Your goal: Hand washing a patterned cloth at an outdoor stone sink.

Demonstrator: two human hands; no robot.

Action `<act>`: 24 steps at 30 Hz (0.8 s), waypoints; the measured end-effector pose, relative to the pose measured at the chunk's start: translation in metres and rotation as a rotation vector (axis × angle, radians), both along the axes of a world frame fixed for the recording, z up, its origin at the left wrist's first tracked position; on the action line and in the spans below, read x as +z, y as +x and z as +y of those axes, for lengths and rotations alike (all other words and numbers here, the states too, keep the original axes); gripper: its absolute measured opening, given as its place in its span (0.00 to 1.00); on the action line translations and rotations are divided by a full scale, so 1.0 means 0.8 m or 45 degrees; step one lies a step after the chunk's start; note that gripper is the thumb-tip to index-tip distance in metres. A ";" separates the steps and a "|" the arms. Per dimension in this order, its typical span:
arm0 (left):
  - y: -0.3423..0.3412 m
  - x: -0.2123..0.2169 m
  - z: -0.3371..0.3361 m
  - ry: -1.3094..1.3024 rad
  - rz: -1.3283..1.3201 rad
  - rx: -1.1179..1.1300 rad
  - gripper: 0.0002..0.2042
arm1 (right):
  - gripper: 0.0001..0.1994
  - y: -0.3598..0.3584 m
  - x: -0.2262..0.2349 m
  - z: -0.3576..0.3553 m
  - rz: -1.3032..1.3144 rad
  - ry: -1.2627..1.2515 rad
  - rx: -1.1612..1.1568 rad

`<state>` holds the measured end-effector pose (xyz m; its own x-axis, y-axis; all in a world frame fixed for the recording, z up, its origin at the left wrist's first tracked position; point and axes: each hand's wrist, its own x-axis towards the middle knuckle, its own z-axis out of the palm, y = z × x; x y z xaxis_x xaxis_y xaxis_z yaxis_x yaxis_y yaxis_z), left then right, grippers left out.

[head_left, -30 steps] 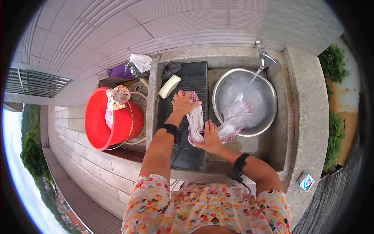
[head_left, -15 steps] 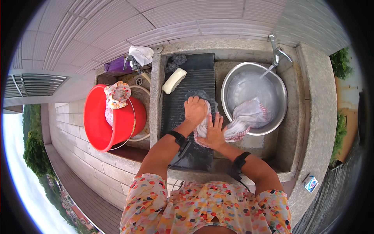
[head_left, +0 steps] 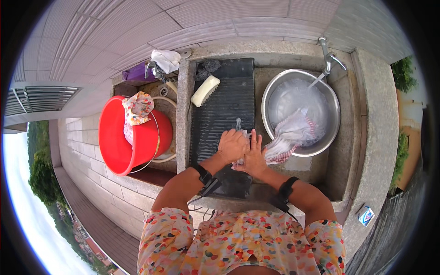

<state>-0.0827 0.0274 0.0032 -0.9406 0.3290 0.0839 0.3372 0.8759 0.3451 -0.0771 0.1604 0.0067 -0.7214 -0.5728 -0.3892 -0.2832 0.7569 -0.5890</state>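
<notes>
My left hand (head_left: 233, 146) is closed over one end of a wet white cloth (head_left: 291, 131) with a red checked border, pressed on the dark ridged washboard (head_left: 220, 118). Against it lies my right hand (head_left: 253, 159), fingers stretched out and flat on the cloth, with its fingertips pointing away from me. The cloth trails rightward from my hands over the rim of a metal basin (head_left: 336, 113). Part of the cloth is hidden under both hands. A cream scrubbing brush (head_left: 205, 91) rests on the washboard's far left, beside a dark scouring pad (head_left: 208, 68).
Water runs from a tap (head_left: 326, 64) into the basin, inside a stone sink (head_left: 366, 133). At left, a red bucket (head_left: 117, 137) with a patterned cloth (head_left: 138, 108) over its rim stands by a second tap draped with a white rag (head_left: 166, 61). A small packet (head_left: 365, 216) lies on the right ledge.
My left hand has slid toward me along the washboard, bunching the cloth against my right hand. The right hand has barely moved.
</notes>
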 end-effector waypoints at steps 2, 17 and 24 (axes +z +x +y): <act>-0.047 -0.017 -0.004 -0.130 0.018 0.209 0.07 | 0.57 0.002 0.000 -0.002 -0.014 0.009 -0.003; 0.013 0.001 -0.002 -0.038 0.026 0.008 0.07 | 0.56 -0.003 0.002 -0.003 -0.129 0.101 0.032; -0.109 -0.015 -0.008 -0.211 0.093 0.605 0.13 | 0.58 -0.004 0.007 -0.005 -0.111 0.097 -0.033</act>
<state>-0.1703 0.0207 -0.0088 -0.9832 -0.1196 0.1378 -0.0941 0.9794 0.1785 -0.0801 0.1561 0.0124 -0.6969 -0.5209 -0.4929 -0.2132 0.8067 -0.5511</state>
